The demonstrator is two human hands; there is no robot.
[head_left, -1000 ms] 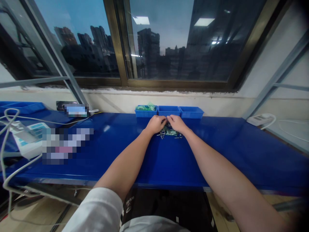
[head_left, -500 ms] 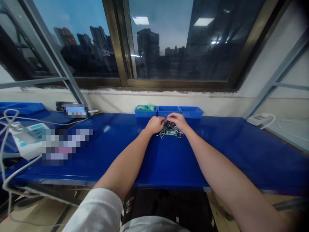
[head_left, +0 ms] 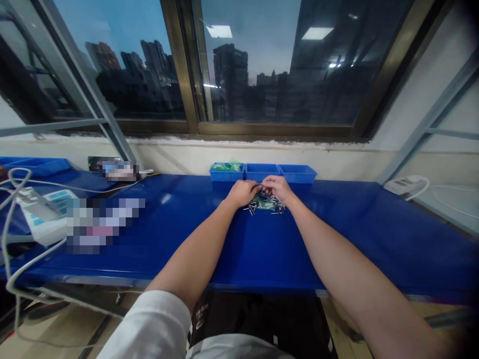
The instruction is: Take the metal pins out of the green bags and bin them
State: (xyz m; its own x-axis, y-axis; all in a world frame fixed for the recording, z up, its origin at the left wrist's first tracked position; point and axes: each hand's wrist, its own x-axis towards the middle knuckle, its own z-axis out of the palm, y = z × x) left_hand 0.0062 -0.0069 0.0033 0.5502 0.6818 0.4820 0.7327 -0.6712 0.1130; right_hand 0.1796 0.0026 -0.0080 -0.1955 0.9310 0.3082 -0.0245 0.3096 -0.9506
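Observation:
My left hand (head_left: 241, 193) and my right hand (head_left: 277, 188) meet over a small heap of thin metal pieces (head_left: 277, 208), perhaps screws or rivets. The fingers of both are closed in a pinch, with the fingertips nearly touching. Something small seems to be between them, but I cannot make it out. Amid the metal pieces, on the blue table (head_left: 254, 254), lies a green packet (head_left: 264, 203). Part of the heap is hidden behind the hands.
Behind the hands stand a blue bin with green packets (head_left: 226, 174) and two more blue bins, the middle one (head_left: 258, 172) partly covered by my right hand. A white device with cables (head_left: 48, 214) is at left, a white power strip (head_left: 406, 184) at right.
Both hands stay over the heap in a pinch. The fingertips of my right hand have shifted slightly; the metal pieces look the same.

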